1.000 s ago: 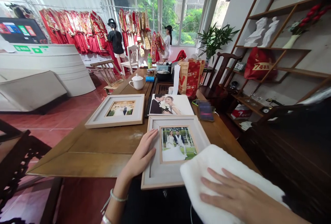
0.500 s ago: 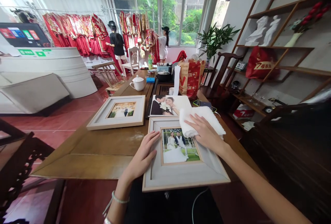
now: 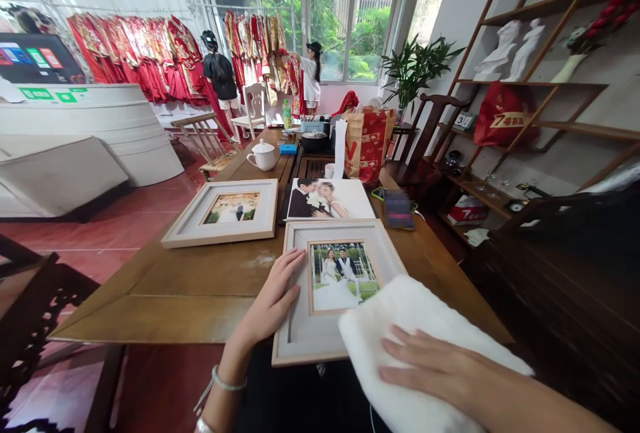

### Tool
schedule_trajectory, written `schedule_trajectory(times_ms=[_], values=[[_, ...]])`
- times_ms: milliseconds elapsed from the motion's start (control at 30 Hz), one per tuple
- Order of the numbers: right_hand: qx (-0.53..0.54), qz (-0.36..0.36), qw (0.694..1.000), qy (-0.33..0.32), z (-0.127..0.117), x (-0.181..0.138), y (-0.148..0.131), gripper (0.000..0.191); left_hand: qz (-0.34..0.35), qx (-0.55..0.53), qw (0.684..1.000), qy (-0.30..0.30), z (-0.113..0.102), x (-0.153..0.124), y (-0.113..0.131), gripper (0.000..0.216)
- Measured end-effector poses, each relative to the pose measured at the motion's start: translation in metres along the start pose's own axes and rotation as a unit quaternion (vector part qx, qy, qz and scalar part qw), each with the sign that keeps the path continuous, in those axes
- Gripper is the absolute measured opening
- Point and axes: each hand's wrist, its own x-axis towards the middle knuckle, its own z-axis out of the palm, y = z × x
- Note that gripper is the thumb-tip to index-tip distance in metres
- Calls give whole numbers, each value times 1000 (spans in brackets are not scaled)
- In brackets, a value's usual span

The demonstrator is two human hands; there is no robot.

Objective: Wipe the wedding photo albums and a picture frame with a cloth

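Note:
A picture frame (image 3: 325,343) with a pale mat and a photo of a couple on a swing lies in front of me, its near end past the table's edge. My left hand (image 3: 275,293) holds its left side, fingers along the border. Over the near right corner, my right hand (image 3: 425,366) holds a white towel (image 3: 395,309) with its palm down. The towel hides that corner and part of the photo's edge. My right fingers are smeared by motion.
A second picture frame (image 3: 175,236) lies to the left on the wooden table (image 3: 200,279). Beyond my frame are a photo print (image 3: 357,196), phones (image 3: 400,209), a paper bag (image 3: 367,146) and a white lidded cup (image 3: 263,155). Two people stand by red garments (image 3: 185,66) at the back.
My right hand has brought the towel from the frame's upper right corner toward me, down to the near right corner. A phone shows where the towel was. My left hand stays on the frame.

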Motion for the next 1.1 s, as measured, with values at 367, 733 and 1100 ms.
schedule_trajectory(times_ms=[367,733,1100], values=[[-142,138,951,236,-30,85,89,80,-6,-6,1000,-11,-1,0,2,50],[-177,36,969,167,3,87,63,93,-6,-6,1000,-10,-2,1,0,50],[-3,130,986,101,7,-3,32,67,-15,-3,1000,-3,-2,1,-1,47]])
